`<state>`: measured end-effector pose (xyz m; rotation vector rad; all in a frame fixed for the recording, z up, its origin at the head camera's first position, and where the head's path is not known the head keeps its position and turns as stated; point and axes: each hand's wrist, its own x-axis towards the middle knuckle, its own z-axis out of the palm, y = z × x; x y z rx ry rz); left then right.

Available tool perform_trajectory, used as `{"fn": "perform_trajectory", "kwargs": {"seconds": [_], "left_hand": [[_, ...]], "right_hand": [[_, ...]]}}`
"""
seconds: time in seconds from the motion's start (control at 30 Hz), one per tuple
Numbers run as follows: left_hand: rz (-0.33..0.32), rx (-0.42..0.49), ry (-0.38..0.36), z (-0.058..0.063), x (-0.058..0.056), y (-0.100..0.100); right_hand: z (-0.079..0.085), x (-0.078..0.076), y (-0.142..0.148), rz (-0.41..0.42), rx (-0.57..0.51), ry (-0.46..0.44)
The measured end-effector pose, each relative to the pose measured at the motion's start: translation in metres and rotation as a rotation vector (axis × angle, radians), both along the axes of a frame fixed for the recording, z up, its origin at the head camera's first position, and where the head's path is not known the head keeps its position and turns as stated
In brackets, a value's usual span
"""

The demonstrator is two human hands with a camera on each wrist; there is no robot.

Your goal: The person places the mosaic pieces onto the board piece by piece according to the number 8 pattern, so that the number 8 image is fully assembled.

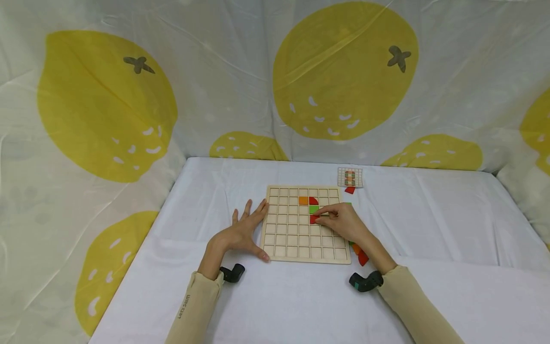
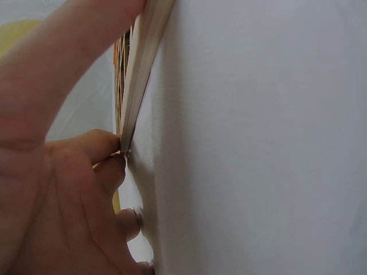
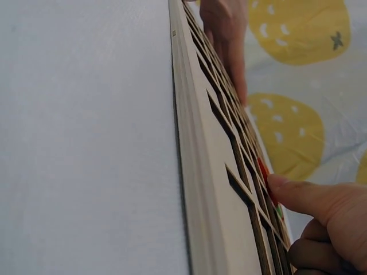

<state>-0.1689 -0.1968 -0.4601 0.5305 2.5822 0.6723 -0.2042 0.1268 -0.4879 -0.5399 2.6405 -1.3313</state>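
A wooden grid board (image 1: 285, 234) lies flat on the white-covered table. My left hand (image 1: 240, 234) has its fingers spread along the board's left side, fingertips at the upper edge and thumb near the lower corner. Over the middle of the grid, my right hand (image 1: 345, 222) pinches a small red tile (image 1: 312, 219) between thumb and forefinger, down at a grid cell. Directly above that tile are a green tile (image 1: 313, 209) and a red quarter-round tile (image 1: 313, 200), with an orange square tile (image 1: 303, 200) left of the latter. In the right wrist view the thumb meets the red tile (image 3: 263, 169) at the grid.
A small pattern card (image 1: 350, 177) lies beyond the board's far right corner, a red piece (image 1: 350, 190) by it. Along the right edge, partly under my right forearm, are an orange piece (image 1: 356, 249), a red piece (image 1: 363, 258) and bits of green. A lemon-print cloth (image 1: 227, 95) hangs behind.
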Motion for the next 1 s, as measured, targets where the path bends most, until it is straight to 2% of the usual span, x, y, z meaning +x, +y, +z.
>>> {"fn": "perform_trajectory", "kwargs": {"seconds": [0.27, 0.47, 0.73, 1.0], "left_hand": [[0.002, -0.003, 0.006, 0.001, 0.0, 0.0], [0.003, -0.005, 0.005, 0.002, 0.002, 0.0], [0.0, -0.005, 0.003, 0.003, 0.002, 0.002], [-0.002, -0.008, 0.009, 0.002, 0.002, 0.001]], "right_hand": [[0.0, 0.003, -0.003, -0.006, -0.002, 0.018], [0.005, 0.002, 0.001, -0.016, 0.001, -0.006], [0.014, -0.004, 0.03, -0.059, 0.035, -0.022], [0.018, -0.011, 0.06, -0.134, 0.12, -0.008]]}}
